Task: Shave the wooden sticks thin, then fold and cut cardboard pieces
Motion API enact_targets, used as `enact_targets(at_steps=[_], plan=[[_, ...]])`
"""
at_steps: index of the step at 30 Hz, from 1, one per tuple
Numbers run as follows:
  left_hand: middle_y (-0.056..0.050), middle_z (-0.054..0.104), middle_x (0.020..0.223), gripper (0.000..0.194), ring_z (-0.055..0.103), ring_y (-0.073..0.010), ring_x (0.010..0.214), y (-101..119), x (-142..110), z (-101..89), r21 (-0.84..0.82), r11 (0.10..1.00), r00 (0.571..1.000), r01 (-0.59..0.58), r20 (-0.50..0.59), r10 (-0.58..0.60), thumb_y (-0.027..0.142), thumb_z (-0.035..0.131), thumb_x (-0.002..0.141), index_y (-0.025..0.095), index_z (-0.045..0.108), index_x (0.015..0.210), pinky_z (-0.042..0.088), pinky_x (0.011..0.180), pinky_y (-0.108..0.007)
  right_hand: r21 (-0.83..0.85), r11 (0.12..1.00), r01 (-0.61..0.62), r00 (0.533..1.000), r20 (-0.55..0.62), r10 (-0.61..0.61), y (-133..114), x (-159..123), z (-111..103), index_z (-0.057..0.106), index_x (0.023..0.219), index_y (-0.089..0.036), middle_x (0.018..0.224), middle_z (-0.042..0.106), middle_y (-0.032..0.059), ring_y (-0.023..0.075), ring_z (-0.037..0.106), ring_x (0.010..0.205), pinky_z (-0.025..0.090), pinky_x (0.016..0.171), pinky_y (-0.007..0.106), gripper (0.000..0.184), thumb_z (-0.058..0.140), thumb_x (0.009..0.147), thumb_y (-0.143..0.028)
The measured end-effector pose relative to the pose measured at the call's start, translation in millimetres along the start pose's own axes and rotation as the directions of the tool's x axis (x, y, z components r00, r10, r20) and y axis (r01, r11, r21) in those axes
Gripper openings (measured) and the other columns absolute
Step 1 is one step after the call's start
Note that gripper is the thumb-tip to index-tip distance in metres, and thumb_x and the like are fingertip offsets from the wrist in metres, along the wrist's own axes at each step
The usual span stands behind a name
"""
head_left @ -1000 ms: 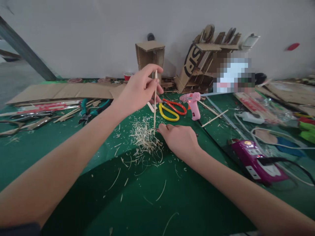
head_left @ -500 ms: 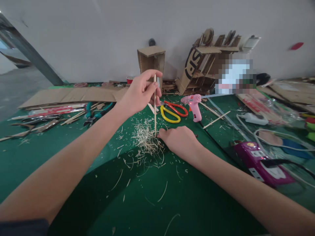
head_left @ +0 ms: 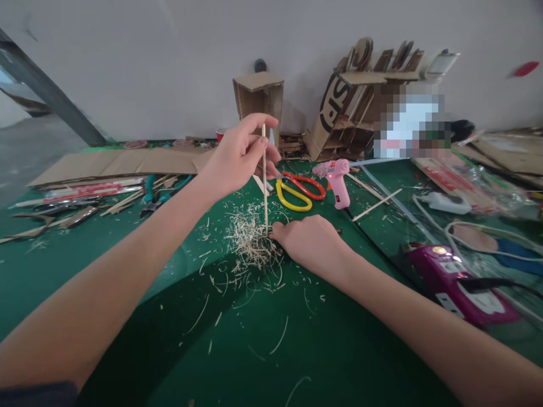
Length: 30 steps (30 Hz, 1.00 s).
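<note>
Between its thumb and fingers my left hand [head_left: 242, 154] pinches a thin wooden stick [head_left: 266, 200], held nearly upright with its lower end at the shavings. My right hand [head_left: 307, 240] is closed low over the table, round a slim dark knife-like tool [head_left: 339, 230]; the fist hides most of it. The tool's front end meets the stick near its bottom. A heap of pale wood shavings [head_left: 251, 240] lies just left of my right hand, with loose curls scattered nearer me. Behind my right hand rest red-and-yellow-handled scissors [head_left: 293, 204].
A pink glue gun [head_left: 338, 183] stands right of the scissors, its cord running toward a purple power strip [head_left: 462, 285]. Pliers [head_left: 150, 198] and packaged sticks [head_left: 93, 188] lie left. Cardboard structures [head_left: 257, 85] stand along the wall. Flat cardboard [head_left: 119, 164] lies back left.
Both hands keep their grips. The stick's lower end stays by the tool in my right hand, with only small shifts. The camera view has moved slightly.
</note>
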<state>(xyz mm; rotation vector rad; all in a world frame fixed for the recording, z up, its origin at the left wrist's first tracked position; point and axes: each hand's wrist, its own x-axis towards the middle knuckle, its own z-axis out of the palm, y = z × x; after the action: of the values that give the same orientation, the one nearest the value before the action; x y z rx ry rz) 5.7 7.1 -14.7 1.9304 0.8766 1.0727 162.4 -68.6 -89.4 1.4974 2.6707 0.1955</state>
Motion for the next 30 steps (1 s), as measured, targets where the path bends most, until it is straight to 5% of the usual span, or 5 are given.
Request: enact_targets(at_steps=[8, 18, 30], plan=[[-0.001, 0.060, 0.083, 0.027, 0.066, -0.0102, 0.065, 1, -1, 0.4, 0.009, 1.000, 1.000, 0.025, -0.018, -0.024, 0.013, 0.037, 0.093, 0.022, 0.044, 0.118, 0.057, 0.064, -0.025, -0.081, 0.996, 0.044, 0.999, -0.005, -0.044, 4, -1, -1, 0.059, 0.099, -0.018, 0.066, 0.064, 0.0042, 0.0107, 0.047, 0.048, 0.018, 0.050, 0.030, 0.029, 0.035, 0.098, -0.035], [-0.002, 0.060, 0.082, 0.027, 0.065, -0.0102, 0.062, -5, 1, -0.4, -0.024, 0.999, 0.999, -0.039, 0.021, 0.040, 0.015, 0.036, 0.094, 0.021, 0.044, 0.119, 0.056, 0.059, -0.023, -0.155, 0.978, -0.138, 0.961, -0.261, 0.094, 6, 3, 2, 0.058, 0.088, -0.020, 0.059, 0.058, 0.0030, 0.0093, 0.043, 0.044, 0.012, 0.049, 0.029, 0.042, 0.024, 0.099, -0.042], [-0.002, 0.061, 0.083, 0.032, 0.062, -0.0061, 0.056, -6, 0, 1.2, 0.004, 0.999, 0.999, -0.037, 0.007, 0.036, 0.014, 0.035, 0.095, 0.021, 0.042, 0.126, 0.053, 0.062, -0.022, -0.103, 0.992, -0.078, 0.993, -0.091, 0.069, 2, 6, 1, 0.060, 0.092, -0.017, 0.058, 0.056, 0.0029, 0.0083, 0.038, 0.045, 0.015, 0.049, 0.029, 0.043, 0.025, 0.099, -0.042]])
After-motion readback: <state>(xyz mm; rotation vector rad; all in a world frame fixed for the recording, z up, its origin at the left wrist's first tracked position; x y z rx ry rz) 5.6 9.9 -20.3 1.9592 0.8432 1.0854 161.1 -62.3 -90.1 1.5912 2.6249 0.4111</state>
